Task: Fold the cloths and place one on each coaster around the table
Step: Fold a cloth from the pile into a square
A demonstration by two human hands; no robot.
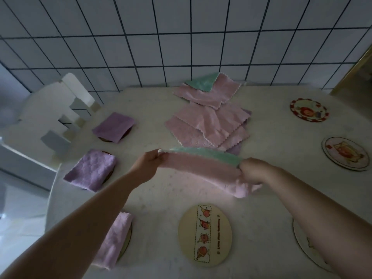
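Done: three folded purple cloths (91,170) on left-frame coasters | Now: left hand (148,163) and right hand (251,170), each grip pinching pink-green cloth (201,168) mid-fold | Left: four bare coasters (205,233), pile (209,117) centre desk (281,188)

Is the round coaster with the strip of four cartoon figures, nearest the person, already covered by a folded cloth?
No, the coaster with the cartoon strip lies bare, while the pink and green cloth is held above the table between the left hand and right hand.

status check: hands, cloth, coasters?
Left hand and right hand pinch ends of pink-green cloth, mid-fold above table. Near coaster bare. Nothing in the way.
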